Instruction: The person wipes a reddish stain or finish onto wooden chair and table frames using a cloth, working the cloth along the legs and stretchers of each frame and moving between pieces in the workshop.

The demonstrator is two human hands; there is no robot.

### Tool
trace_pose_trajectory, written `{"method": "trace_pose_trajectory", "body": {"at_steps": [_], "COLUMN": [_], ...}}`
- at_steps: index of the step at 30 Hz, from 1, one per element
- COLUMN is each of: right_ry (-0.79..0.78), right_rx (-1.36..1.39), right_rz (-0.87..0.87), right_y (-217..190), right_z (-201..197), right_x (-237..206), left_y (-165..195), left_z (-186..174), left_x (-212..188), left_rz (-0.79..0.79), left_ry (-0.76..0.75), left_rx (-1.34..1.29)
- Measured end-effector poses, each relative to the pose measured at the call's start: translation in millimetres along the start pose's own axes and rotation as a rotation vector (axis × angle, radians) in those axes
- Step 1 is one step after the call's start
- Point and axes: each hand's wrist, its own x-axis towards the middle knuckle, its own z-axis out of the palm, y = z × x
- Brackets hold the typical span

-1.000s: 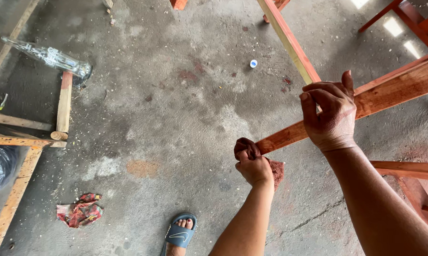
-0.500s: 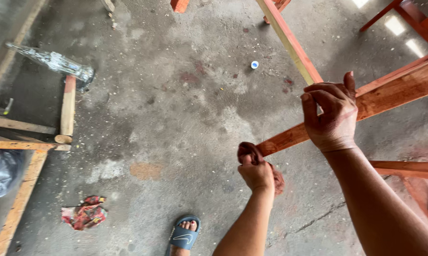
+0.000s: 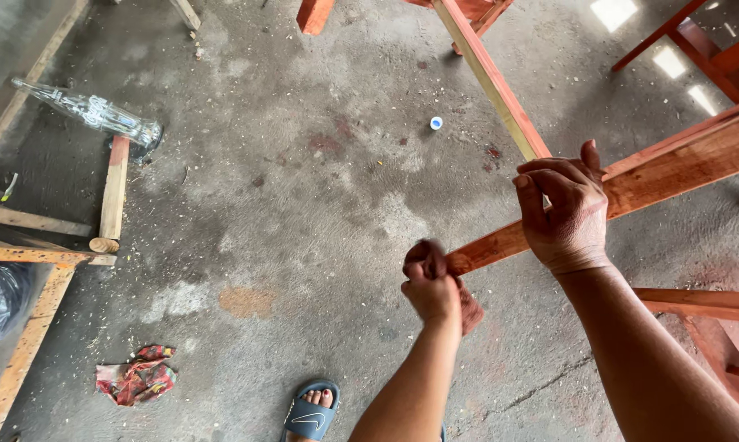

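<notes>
Reddish-stained wooden rail (image 3: 672,168) slants up to the right over the concrete floor (image 3: 304,205). Right hand (image 3: 567,211) is wrapped tight around the rail near its lower end. Left hand (image 3: 431,286) is fisted on a dark red rag (image 3: 466,307), pressed against the rail's end. Nearby: glass bottle (image 3: 91,110), crumpled red cloth (image 3: 136,378), small blue cap (image 3: 437,123), sandalled foot (image 3: 312,409).
</notes>
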Motion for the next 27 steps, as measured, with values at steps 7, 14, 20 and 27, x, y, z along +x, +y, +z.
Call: {"method": "trace_pose_trajectory", "body": {"at_steps": [7, 14, 20, 27], "right_ry": [-0.068, 0.006, 0.243, 0.460], "right_rx": [0.512, 0.737, 0.543, 0.466], "right_rz": [0.322, 0.281, 0.185, 0.082], "right_y": [-15, -35, -36, -46], "right_z": [-39, -89, -153, -234], "right_x": [16, 45, 88, 130], "left_y": [34, 101, 149, 258], "left_z": [33, 57, 94, 163], "left_x": [-42, -94, -141, -226], "left_rz": [0.308, 0.113, 0.567, 1.276], "left_ry": [-0.016, -0.255, -0.355, -0.495], "left_rx": [0.114, 0.232, 0.330, 0.027]}}
